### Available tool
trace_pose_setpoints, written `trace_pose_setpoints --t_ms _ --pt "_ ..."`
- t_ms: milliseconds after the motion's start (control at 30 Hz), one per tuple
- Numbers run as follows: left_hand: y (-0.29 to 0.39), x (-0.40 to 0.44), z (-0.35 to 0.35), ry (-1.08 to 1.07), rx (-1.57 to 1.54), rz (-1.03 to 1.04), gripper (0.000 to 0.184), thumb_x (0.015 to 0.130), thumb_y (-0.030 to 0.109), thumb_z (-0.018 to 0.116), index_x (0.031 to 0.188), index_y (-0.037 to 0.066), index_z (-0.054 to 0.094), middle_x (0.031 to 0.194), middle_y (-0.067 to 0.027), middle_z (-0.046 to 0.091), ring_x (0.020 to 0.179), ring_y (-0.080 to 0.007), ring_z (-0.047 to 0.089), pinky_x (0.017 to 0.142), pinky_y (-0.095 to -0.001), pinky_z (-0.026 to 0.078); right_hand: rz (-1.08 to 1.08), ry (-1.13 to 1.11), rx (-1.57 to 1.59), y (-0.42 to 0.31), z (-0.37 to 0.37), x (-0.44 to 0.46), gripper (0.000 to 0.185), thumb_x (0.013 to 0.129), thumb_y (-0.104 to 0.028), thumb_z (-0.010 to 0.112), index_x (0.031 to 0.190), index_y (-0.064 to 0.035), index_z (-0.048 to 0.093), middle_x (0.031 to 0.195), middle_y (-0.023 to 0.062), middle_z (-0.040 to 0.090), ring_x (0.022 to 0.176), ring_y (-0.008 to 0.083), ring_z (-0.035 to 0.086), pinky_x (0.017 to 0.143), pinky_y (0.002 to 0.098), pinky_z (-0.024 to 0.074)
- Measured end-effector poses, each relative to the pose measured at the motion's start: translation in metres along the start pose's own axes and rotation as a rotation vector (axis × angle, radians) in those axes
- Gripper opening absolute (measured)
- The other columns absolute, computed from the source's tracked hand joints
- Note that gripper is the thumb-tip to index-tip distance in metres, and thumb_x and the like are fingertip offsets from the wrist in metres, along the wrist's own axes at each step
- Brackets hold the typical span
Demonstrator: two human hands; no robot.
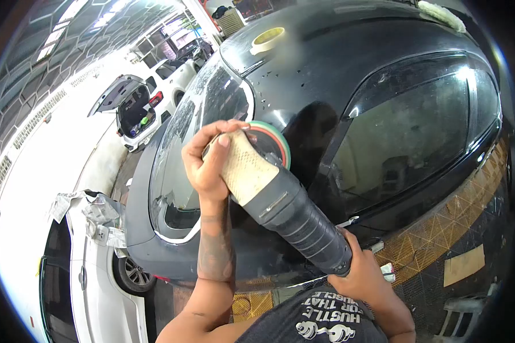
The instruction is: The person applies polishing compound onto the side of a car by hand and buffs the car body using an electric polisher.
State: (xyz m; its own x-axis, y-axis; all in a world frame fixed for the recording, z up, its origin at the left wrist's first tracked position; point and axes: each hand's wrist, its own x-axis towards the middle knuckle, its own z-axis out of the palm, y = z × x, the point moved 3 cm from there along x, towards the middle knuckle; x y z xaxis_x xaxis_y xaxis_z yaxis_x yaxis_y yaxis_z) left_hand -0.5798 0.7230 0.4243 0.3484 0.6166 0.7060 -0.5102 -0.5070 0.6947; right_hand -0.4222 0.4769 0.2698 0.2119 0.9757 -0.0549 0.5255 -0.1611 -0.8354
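A polisher [306,220] with a black body and a cream grip cover lies diagonally across the view. My left hand [209,154] is closed over its head, fingers wrapped round the cover. My right hand [363,266] is shut round the rear end of its body. The green and red edge of the round pad [280,143] sits against the dark car [315,80], by the pillar between the rear window [203,143] and the side window [406,126]. The pad's face is hidden. Pale tape [180,239] borders the rear window.
A yellowish tape roll [269,39] lies on the car's roof, with a fluffy white item [442,16] at the far side. On the left stand a white car [106,291] with paper sheets [100,214] on it and another with its tailgate raised [134,106]. Yellow grid flooring [435,226] runs alongside.
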Motion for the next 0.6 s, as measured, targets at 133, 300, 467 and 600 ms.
trace_pose_setpoints --t_ms 133,300,467,600 --pt "0.000 0.005 0.004 0.002 0.004 0.005 0.026 0.089 0.010 0.057 0.104 -0.010 0.065 0.102 -0.0277 0.068 0.082 -0.0332 0.068 0.080 -0.0421 0.056 -0.022 0.037 -0.011 0.004 -0.005 0.004 0.100 0.069 -0.024 0.076 0.154 -0.0118 0.024 0.094 0.0335 0.068 0.090 0.0550 0.065 0.091 0.0554 0.0502" --pt "0.002 -0.019 -0.010 0.062 0.005 0.044 0.027 0.087 0.012 0.060 0.103 -0.009 0.066 0.101 -0.0276 0.068 0.082 -0.0336 0.069 0.078 -0.0403 0.057 -0.014 -0.054 -0.019 0.002 -0.007 0.002 0.098 0.069 -0.024 0.076 0.152 -0.0110 0.027 0.092 0.0334 0.068 0.093 0.0546 0.065 0.091 0.0551 0.0506" --pt "0.002 -0.008 0.001 0.051 0.049 0.019 0.026 0.088 0.010 0.059 0.103 -0.010 0.066 0.101 -0.0277 0.069 0.082 -0.0328 0.069 0.078 -0.0400 0.057 0.023 -0.058 0.006 0.004 -0.011 0.000 0.096 0.069 -0.024 0.076 0.152 -0.0127 0.028 0.091 0.0332 0.067 0.094 0.0537 0.065 0.091 0.0547 0.0505" --pt "-0.002 0.015 0.020 -0.013 0.014 0.012 0.025 0.090 0.009 0.058 0.103 -0.010 0.066 0.101 -0.0270 0.069 0.082 -0.0301 0.069 0.076 -0.0375 0.058 0.077 0.059 -0.079 -0.003 -0.026 -0.002 0.094 0.070 -0.024 0.075 0.151 -0.0145 0.030 0.093 0.0332 0.066 0.096 0.0526 0.064 0.092 0.0547 0.0500"
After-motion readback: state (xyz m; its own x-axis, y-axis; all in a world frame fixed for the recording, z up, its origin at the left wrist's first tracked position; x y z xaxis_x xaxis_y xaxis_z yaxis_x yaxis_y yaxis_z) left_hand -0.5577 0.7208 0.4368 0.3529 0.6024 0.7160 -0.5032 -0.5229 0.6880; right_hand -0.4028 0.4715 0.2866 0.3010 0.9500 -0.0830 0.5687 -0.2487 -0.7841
